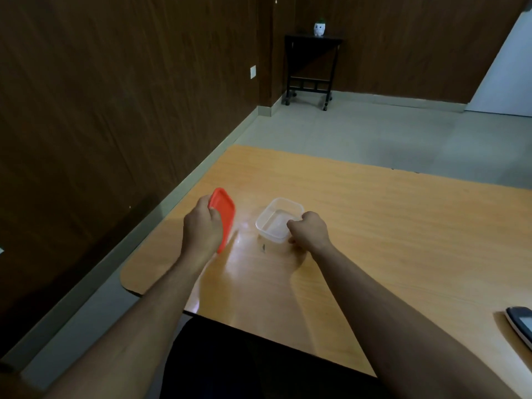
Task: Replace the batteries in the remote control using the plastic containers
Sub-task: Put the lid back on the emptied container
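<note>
Orange lid [223, 216] gripped left — remote control [521, 322] lies well apart.

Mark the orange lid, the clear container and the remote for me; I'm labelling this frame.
orange lid [224, 213], head view, middle of its top face.
clear container [283, 204], head view, far rim.
remote [522, 323], head view, visible end at the right edge.
</note>
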